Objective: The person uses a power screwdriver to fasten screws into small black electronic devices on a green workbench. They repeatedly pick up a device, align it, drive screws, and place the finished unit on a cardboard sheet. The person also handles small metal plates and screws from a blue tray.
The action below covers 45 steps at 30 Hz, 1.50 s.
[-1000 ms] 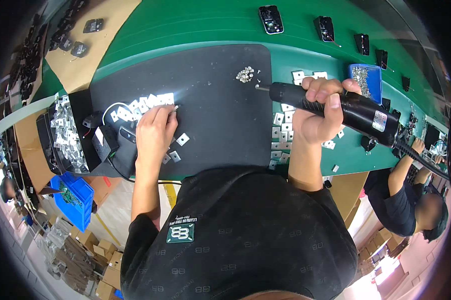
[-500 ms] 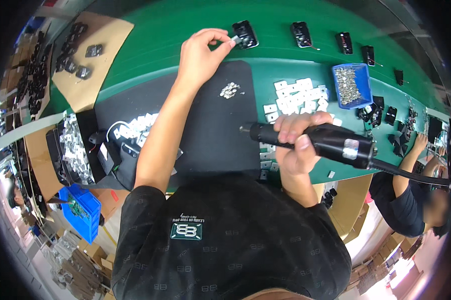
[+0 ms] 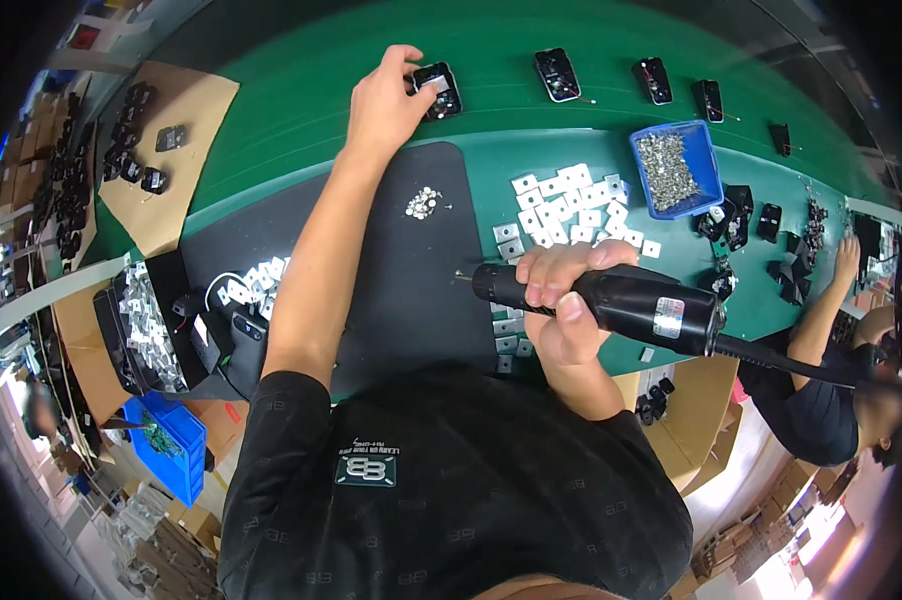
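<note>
My left hand is at the green conveyor with its thumb and fingers pinched at a small silver metal plate. The plate lies over the cavity of a black plastic housing; whether it is seated there I cannot tell. In my right hand is a black electric screwdriver, held level above the mat, its bit pointing left and touching nothing. A small heap of screws rests on the black mat between my hands. White square plates are spread on the green table beyond the screwdriver.
A blue bin of screws stands right of the plates. More black housings line the conveyor to the right. Cardboard with black parts lies far left. A co-worker sits at the right, and the screwdriver's cable runs that way.
My left hand has brought the small metal plate from the housing's edge to over its cavity. The view has shifted, so housings and table appear further left. My right hand keeps the screwdriver.
</note>
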Available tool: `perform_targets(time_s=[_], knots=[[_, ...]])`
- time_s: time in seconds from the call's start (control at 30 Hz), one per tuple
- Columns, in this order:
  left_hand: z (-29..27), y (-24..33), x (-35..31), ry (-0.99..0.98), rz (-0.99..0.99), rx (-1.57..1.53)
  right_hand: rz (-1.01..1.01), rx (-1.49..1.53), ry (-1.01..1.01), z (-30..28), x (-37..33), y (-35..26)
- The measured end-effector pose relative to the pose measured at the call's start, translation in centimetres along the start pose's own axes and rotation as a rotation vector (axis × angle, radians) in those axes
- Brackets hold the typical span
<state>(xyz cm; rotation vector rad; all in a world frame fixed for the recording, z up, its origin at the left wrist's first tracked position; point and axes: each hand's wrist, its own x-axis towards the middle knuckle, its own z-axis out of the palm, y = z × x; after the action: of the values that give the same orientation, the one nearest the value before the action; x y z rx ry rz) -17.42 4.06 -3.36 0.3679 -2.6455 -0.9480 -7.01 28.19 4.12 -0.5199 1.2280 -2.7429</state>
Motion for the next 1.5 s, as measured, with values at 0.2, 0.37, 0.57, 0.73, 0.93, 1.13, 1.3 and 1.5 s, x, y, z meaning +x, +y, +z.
perform_targets(time_s=[0.2,0.37,0.57,0.73,0.93,1.13,1.3,1.5], knots=[[-3.2,-0.1,-0.4,-0.096,-0.036,-0.002,-0.005,-0.025,0.012,0.4,0.0,0.0],[-9.4,2.5,-9.3,-0.017,-0.010,-0.099,-0.026,-0.027,0.031,0.0,-0.2,0.0],[-10.0,2.1,-18.8,-0.205,-0.228,-0.122,-0.074,-0.042,0.033,0.5,0.5,0.0],[-9.0,2.4,-19.4,-0.167,-0.213,-0.150,-0.085,0.077,0.047,1.3,0.4,0.1],[-10.5,3.6,-19.7,-0.072,0.148,-0.046,-0.059,0.113,0.010,2.3,-0.4,-0.7],[-9.9,4.9,-20.4,-0.055,0.300,-0.122,-0.018,0.161,-0.008,3.2,-0.9,-1.3],[-8.6,4.8,-21.0,-0.039,0.249,-0.204,-0.029,0.148,-0.028,3.3,-1.0,-1.5],[-8.6,5.0,-20.9,-0.033,0.265,-0.188,-0.041,0.178,-0.051,3.1,-0.9,-1.4]])
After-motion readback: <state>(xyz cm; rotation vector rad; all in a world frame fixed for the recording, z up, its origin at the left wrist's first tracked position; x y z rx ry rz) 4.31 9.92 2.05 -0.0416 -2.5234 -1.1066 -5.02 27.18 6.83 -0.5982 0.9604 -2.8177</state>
